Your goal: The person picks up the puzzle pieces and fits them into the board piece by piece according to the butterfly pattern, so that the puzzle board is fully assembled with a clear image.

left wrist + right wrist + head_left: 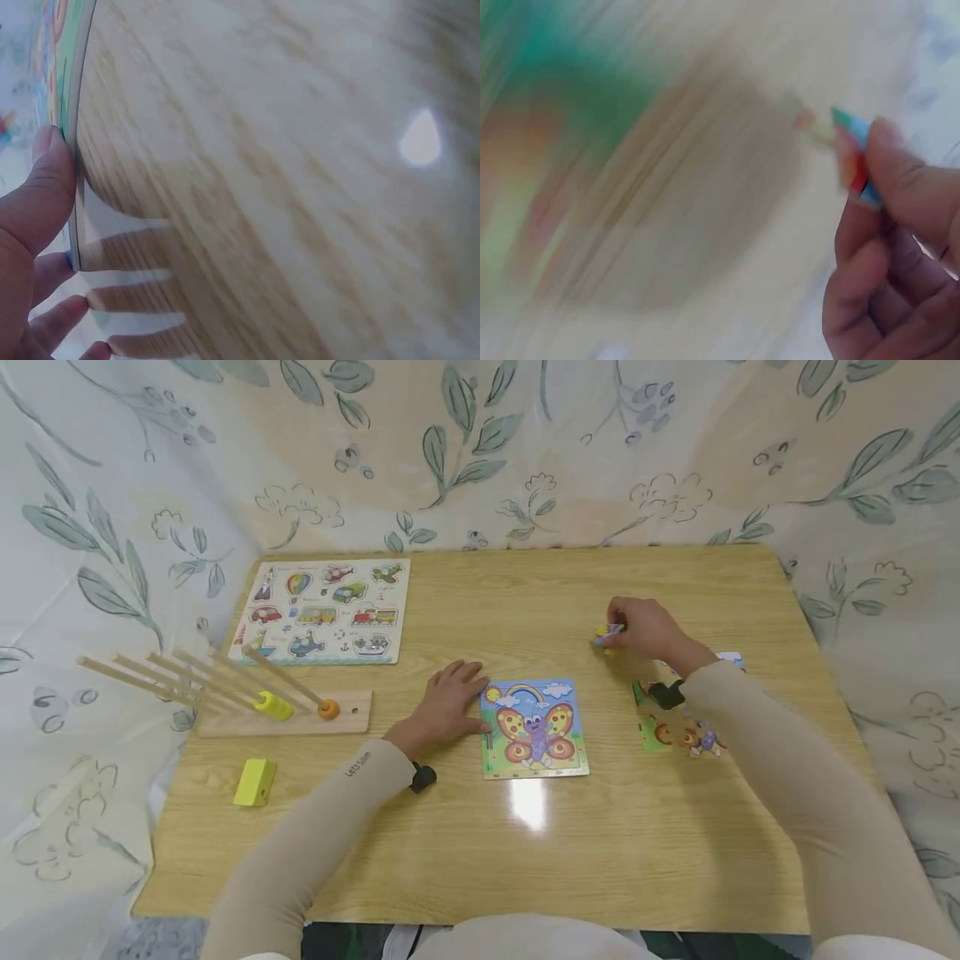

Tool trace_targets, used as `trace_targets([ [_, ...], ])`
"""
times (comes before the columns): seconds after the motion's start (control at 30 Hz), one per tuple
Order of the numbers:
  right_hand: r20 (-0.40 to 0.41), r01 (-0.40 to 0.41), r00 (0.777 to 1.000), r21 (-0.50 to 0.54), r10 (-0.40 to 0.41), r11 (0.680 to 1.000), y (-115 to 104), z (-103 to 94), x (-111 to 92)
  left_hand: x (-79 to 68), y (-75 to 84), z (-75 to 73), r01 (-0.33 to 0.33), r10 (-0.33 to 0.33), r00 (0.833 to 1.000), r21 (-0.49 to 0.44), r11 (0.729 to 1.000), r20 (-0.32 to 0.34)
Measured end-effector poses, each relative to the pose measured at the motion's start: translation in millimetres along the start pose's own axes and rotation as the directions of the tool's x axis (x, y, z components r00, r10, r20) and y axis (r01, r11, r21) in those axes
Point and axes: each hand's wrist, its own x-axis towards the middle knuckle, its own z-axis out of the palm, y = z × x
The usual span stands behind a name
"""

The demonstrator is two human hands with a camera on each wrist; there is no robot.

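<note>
A square butterfly puzzle board (pixel 534 727) lies in front of the person. The left hand (pixel 446 703) rests at its left side, fingers spread by the upper left corner and thumb at the edge. In the left wrist view the thumb (pixel 52 165) lies against the rim of the board. Farther back to the right, the right hand (pixel 647 625) pinches a small colourful puzzle piece (pixel 609 632) between thumb and fingertips. That piece (pixel 855 161) shows blue, red and green in the right wrist view. Loose puzzle pieces (pixel 655 735) lie below the right forearm, which partly hides them.
At the back left lies a vehicle puzzle board (pixel 322 610). Before it stands a wooden base (pixel 348 710) with several slanting pegs, a yellow piece (pixel 273 706) and an orange ring (pixel 327 709). A yellow block (pixel 255 782) sits near the left edge. Patterned cloth surrounds the table.
</note>
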Motion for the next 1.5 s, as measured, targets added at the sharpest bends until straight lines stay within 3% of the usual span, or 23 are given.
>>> trace_targets([
  [0.1,0.034,0.1,0.994,0.118,-0.105,0.988,-43.3,19.2,7.8,1.8,-0.5,2.3,0.013,-0.013,1.0,-0.007,1.0,-0.013],
  [0.2,0.12,0.191,0.969,0.195,-0.217,0.962,-79.0,45.5,13.3,4.4,-0.5,2.9,0.028,-0.029,0.999,-0.023,0.999,-0.033],
  [0.3,0.197,0.218,0.948,0.166,-0.248,0.962,-100.8,69.5,16.8,7.1,-1.4,3.2,0.032,-0.034,0.998,-0.039,0.999,-0.046],
  [0.4,0.228,0.198,0.95,0.087,-0.213,0.976,-112.2,84.4,18.7,9.2,-3.5,3.9,0.02,-0.022,0.998,-0.053,0.998,-0.052],
  [0.63,0.17,0.062,0.984,-0.059,-0.051,0.996,-114.5,95.4,25.0,10.9,-3.0,3.9,0.001,-0.006,0.999,-0.095,0.995,-0.049],
  [0.73,0.156,0.017,0.988,-0.068,-0.006,0.998,-113.7,97.1,27.8,11.5,-2.3,3.8,0.01,-0.014,0.999,-0.103,0.995,-0.039],
  [1.0,0.215,0.08,0.975,-0.083,-0.06,0.993,-120.1,86.2,35.4,12.5,-4.4,2.2,0.039,-0.042,0.999,-0.109,0.993,-0.023],
  [1.1,0.228,0.064,0.973,-0.094,-0.041,0.993,-117.7,83.4,36.9,14.7,-4.2,3.4,0.034,-0.037,0.999,-0.111,0.993,-0.028],
  [1.4,0.133,-0.083,0.988,-0.014,0.084,0.996,-114.5,90.2,37.7,17.4,-6.2,4.0,0.026,-0.031,0.999,-0.121,0.992,-0.036],
  [1.5,0.112,-0.058,0.992,-0.003,0.058,0.998,-118.6,99.9,35.1,9.9,-13.6,5.2,0.036,-0.041,0.998,-0.125,0.991,-0.042],
])
